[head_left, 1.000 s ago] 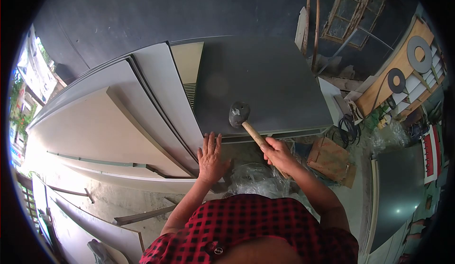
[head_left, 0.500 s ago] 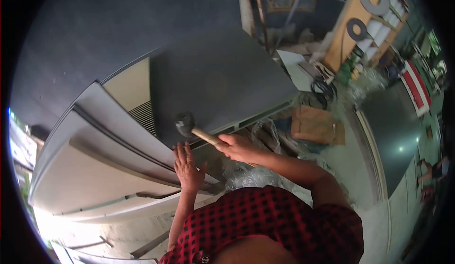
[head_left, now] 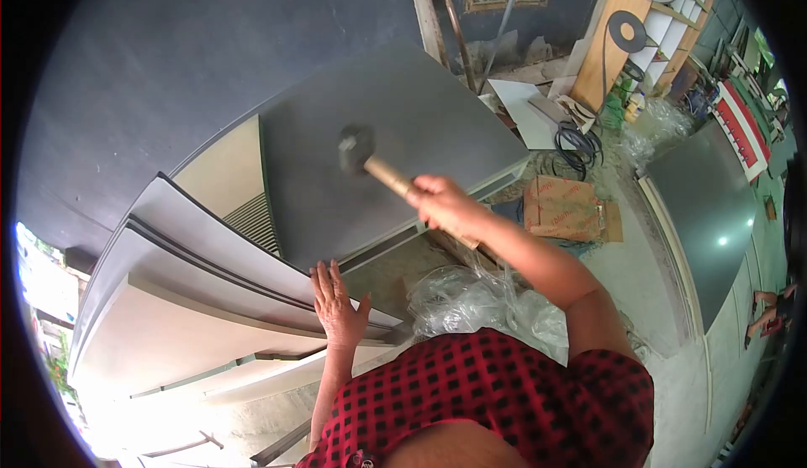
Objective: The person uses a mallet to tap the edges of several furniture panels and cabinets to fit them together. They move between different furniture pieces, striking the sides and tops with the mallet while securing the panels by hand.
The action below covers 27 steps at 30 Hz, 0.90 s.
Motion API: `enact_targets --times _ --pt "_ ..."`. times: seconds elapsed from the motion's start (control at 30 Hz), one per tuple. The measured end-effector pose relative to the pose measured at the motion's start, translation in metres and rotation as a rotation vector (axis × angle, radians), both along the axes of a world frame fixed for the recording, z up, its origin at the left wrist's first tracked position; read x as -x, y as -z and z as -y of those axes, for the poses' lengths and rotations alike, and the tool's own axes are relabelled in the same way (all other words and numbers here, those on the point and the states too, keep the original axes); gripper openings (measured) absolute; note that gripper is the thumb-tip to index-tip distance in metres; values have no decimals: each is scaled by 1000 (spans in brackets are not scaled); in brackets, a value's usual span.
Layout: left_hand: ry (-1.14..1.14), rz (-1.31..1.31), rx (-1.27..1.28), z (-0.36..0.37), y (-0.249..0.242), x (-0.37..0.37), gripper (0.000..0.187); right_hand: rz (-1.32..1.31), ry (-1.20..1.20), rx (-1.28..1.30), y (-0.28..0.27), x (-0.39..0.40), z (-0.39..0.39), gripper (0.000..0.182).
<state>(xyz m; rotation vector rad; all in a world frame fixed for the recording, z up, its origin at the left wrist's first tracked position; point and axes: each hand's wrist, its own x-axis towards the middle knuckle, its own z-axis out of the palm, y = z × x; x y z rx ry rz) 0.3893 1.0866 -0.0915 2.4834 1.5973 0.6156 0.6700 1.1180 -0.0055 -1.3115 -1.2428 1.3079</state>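
A mallet (head_left: 389, 176) with a dark head and a wooden handle is held by my right hand (head_left: 444, 207), its fingers wrapped round the handle. The mallet head hangs over a large dark grey panel (head_left: 395, 115), apart from it. My left hand (head_left: 338, 307) lies with fingers spread at the edge of leaning boards (head_left: 210, 249), near the dark panel's front corner. Beside the dark panel, at its left, are a cream surface (head_left: 223, 170) and a ribbed strip (head_left: 255, 226).
Clear plastic wrap (head_left: 487, 308) lies in front of me. To the right are a cardboard box (head_left: 561, 207), a coiled black cable (head_left: 578, 149) and another grey panel (head_left: 702, 216). Shelving (head_left: 672, 27) stands at the back right. A person's legs (head_left: 763, 312) show at the far right.
My right hand has lifted the mallet up and away from the panel's front edge. My left hand stays at the boards' edge. The view has shifted slightly.
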Motion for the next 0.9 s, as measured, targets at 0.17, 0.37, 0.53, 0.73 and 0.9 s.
enact_targets --times 0.17,0.37,0.53,0.73,0.9 --pt "-9 -8 44 1 -7 2 93 56 350 -65 2 -77 -24 22" --pt "-18 -2 50 0 -7 5 92 122 630 47 22 -145 -41 16" --pt "-27 -23 65 0 -9 5 93 132 719 148 37 -162 -44 17" --pt "-26 -7 53 0 -6 5 93 115 703 159 42 -170 -47 17" --pt "-29 -2 41 1 -8 5 93 126 681 146 50 -175 -55 18"
